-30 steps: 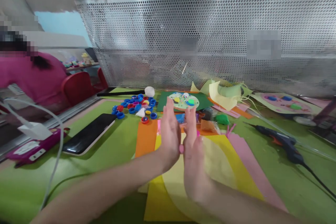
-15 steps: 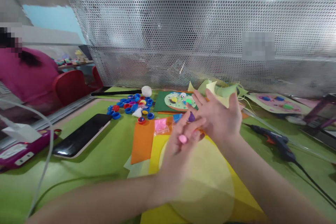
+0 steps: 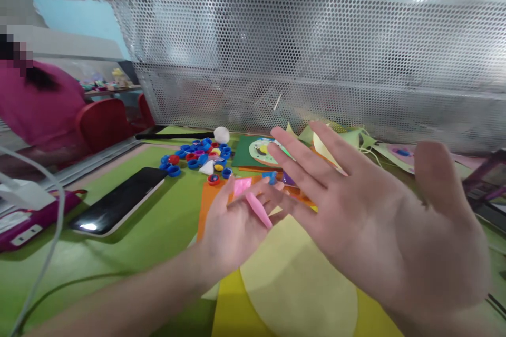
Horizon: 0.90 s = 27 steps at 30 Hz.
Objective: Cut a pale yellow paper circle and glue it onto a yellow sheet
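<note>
Right hand point(image 3: 379, 221) now lifted, seemingly splayed.

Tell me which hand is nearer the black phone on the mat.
Left. The left hand is open, palm up with a pink clay roll on it, just right of the black phone. The right hand is open, farther right and raised.

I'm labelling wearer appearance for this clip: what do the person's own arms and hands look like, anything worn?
Both forearms are bare, with no sleeves in view. The left hand and right hand wear no gloves, rings, or watch that shows.
</note>
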{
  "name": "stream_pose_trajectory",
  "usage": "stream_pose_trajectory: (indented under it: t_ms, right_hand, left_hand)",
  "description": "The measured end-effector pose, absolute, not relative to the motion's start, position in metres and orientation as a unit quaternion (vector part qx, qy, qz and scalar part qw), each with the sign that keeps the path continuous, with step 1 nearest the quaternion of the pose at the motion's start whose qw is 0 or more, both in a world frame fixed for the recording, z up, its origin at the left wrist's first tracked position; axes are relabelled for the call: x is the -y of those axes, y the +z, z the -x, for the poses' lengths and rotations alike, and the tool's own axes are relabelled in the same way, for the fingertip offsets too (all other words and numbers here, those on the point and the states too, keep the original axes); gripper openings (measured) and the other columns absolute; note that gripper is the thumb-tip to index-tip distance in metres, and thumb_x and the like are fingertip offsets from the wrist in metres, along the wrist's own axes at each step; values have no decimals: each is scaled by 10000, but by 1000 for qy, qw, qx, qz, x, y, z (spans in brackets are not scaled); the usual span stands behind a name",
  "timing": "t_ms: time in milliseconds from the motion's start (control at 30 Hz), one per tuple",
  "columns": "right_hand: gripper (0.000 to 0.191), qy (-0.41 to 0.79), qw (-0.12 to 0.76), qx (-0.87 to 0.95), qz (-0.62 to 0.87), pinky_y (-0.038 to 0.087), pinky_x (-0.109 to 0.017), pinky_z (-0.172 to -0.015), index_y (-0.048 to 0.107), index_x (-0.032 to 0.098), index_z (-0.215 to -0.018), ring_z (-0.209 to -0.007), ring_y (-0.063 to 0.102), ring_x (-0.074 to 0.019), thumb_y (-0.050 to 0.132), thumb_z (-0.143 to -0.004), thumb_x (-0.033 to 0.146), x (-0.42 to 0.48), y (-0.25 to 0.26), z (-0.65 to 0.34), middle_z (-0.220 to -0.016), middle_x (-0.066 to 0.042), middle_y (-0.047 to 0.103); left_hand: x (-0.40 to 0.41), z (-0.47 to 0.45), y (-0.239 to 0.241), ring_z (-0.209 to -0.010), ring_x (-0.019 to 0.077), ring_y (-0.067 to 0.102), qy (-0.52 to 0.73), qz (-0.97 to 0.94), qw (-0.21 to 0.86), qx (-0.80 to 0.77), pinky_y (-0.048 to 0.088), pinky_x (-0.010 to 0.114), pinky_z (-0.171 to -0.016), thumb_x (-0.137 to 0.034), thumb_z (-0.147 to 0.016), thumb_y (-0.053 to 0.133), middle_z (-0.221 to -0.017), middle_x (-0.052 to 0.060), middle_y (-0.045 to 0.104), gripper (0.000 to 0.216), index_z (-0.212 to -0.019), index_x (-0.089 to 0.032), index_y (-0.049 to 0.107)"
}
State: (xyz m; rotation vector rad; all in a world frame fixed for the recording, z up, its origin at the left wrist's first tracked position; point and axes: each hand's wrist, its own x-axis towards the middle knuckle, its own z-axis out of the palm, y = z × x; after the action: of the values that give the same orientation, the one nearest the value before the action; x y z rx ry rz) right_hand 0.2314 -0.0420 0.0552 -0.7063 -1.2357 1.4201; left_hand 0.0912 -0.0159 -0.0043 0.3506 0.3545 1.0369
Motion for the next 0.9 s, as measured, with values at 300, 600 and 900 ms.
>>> stream_pose_trajectory:
  t_ms: [300,600,900]
  right_hand:
    - [733,618,533,536,214,435,-485,-929,466,321,-1264,-1266,405,-210,-44,-852,648,32,37,-232,-1328,8,515]
    - [555,222,445,751,434,309,-515,-1033,524,295,-1244,-1231,421,-303,683,-729,425,30,-22,-245,-1297,-45,535]
    - [702,631,537,394,398,493,-486,-875,501,162,-1212,-1180,496,-307,129,-844,630,18,-22,-224,-1271,-145,551]
  left_hand:
    - [16,-87,-5,-1284,270,339,496,-138,847,-134,252,410,-1034,-565,-830,352,-1008,120,612,516,-1072,-144,525]
    - [15,-83,-7,-1335,273,271,517,-124,832,-158,234,420,-1071,-636,-792,360,-1148,124,579,550,-1065,-180,505]
    - [40,-87,-27,-1400,168,70,493,-220,823,-176,65,348,-1120,-705,-757,375,-1357,-1,475,674,-1281,-289,454]
